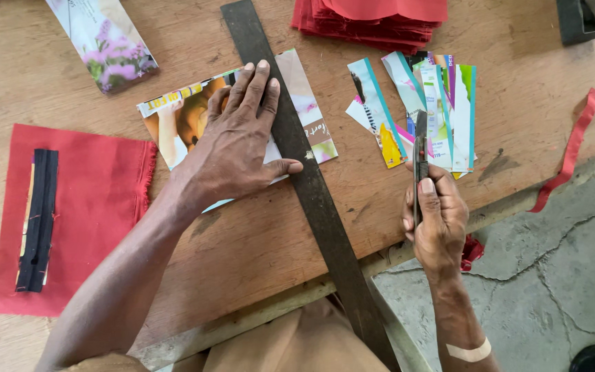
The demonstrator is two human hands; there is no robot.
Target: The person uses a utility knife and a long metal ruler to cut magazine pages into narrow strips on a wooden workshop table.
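Head view: wooden table (256, 241), front edge runs diagonal lower-left to right, cracked concrete floor (552, 275) beyond it at lower right. Open wood btw the ruler and the cut strips, and more below the left hand toward the table edge.

Long dark metal ruler (297, 165) lies diagonal, top end at upper centre, bottom end overhanging the front edge near the person's lap. Long axis approx top-left to bottom-right.

Left hand (232, 148) flat, fingers spread and pressed down on a printed colour sheet (187, 120), thumb touching the ruler's left edge. Sheet sits under the ruler, right portion poking out on the far side.

Right hand (435, 220) clenched round a utility knife (420, 158), blade end pointing away from the person, tip just beside the fanned pile of cut paper strips (428, 110). Knife axis near vertical in frame, well apart from the ruler.

Left side: red fabric piece (84, 207) w/ a black zipper (39, 220) on it, zipper long axis up-down. Top: stack of red fabric (373, 21). Right: loose red ribbon strip (569, 155) draped over the table edge.
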